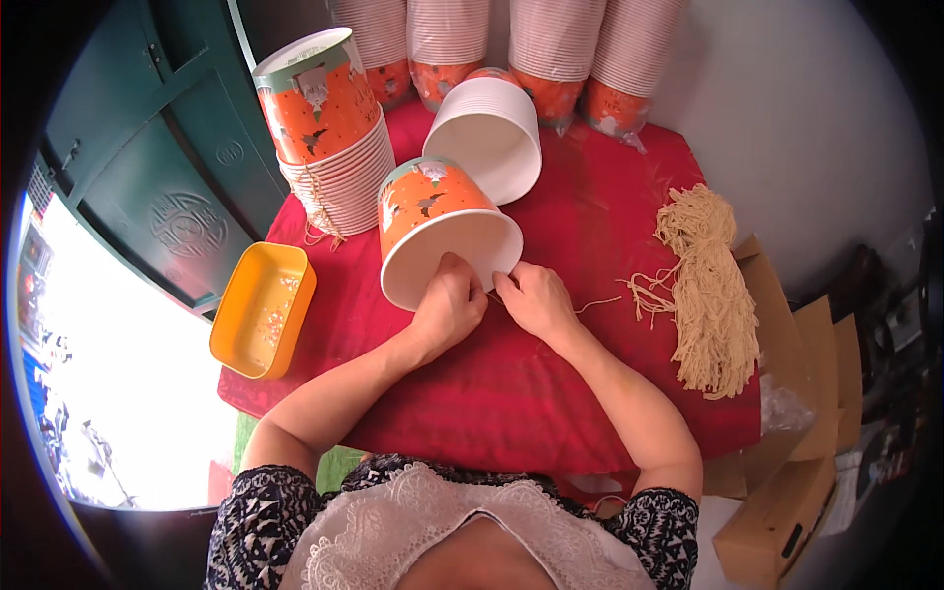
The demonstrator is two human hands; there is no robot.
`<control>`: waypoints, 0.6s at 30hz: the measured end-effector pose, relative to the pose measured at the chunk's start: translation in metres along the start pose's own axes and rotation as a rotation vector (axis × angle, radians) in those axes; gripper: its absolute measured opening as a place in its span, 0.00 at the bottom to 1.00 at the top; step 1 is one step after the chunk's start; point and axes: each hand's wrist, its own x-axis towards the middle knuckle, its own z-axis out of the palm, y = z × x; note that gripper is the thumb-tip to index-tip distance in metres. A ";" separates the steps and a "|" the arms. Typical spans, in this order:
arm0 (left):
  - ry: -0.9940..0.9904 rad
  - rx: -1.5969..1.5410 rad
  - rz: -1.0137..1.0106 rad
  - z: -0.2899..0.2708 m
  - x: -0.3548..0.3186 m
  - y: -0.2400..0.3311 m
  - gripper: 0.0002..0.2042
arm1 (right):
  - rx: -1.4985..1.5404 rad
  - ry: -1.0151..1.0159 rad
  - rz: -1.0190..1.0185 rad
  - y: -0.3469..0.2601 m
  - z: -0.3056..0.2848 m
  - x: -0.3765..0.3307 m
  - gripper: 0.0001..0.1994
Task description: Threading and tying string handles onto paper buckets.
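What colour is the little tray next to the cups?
Yellow-orange tray, best seen in the head view.

Two hands (447, 307) (536, 300), one yellow tray (264, 310), one string bundle (708, 295), six cup stacks (339, 167).

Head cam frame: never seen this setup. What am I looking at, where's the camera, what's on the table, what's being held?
There is no robot: a person works with two bare hands. The one picture comes from a wide fisheye camera on the person's head, looking down, so straight edges curve near the rim. The left hand and right hand meet at the rim of an orange paper bucket lying on its side, open end toward the person. It rests on a red cloth over the table. Also there: a stack of matching buckets, a second stack on its side, sleeves of wrapped cups at the back, a yellow tray at the left edge, and a bundle of beige string.
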 end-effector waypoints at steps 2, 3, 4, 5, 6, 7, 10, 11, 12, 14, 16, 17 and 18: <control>-0.012 0.012 0.065 -0.001 -0.005 0.008 0.03 | 0.025 -0.005 0.001 0.014 0.004 0.008 0.14; -0.009 0.011 0.070 -0.003 -0.010 0.012 0.03 | 0.056 -0.023 0.003 0.018 0.005 0.012 0.14; -0.081 -0.026 0.092 -0.008 -0.017 0.020 0.04 | 0.053 -0.017 0.000 0.017 0.000 0.013 0.14; -0.154 -0.063 0.114 -0.015 -0.022 0.030 0.04 | 0.028 0.009 -0.019 0.014 -0.006 0.013 0.14; -0.235 -0.025 0.184 -0.029 -0.027 0.043 0.06 | 0.005 0.031 -0.042 0.009 -0.012 0.013 0.15; -0.229 -0.022 0.184 -0.045 -0.031 0.056 0.06 | -0.074 0.072 -0.092 0.000 -0.020 0.014 0.14; -0.325 -0.051 0.382 -0.089 -0.040 0.094 0.09 | -0.247 0.184 -0.251 -0.019 -0.047 0.015 0.09; -0.359 0.047 0.462 -0.105 -0.041 0.104 0.11 | -0.287 0.250 -0.369 -0.022 -0.053 0.017 0.07; -0.390 0.148 0.539 -0.121 -0.042 0.113 0.14 | -0.324 0.315 -0.490 -0.027 -0.057 0.017 0.05; -0.404 0.303 0.639 -0.147 -0.035 0.130 0.16 | -0.361 0.348 -0.541 -0.034 -0.064 0.015 0.02; -0.459 0.560 0.746 -0.160 -0.032 0.131 0.21 | -0.363 0.358 -0.617 -0.040 -0.069 0.012 0.02; -0.456 0.562 0.749 -0.162 -0.031 0.130 0.21 | -0.365 0.362 -0.619 -0.041 -0.069 0.011 0.02; -0.509 0.643 0.749 -0.165 -0.030 0.130 0.21 | -0.380 0.339 -0.620 -0.042 -0.069 0.009 0.02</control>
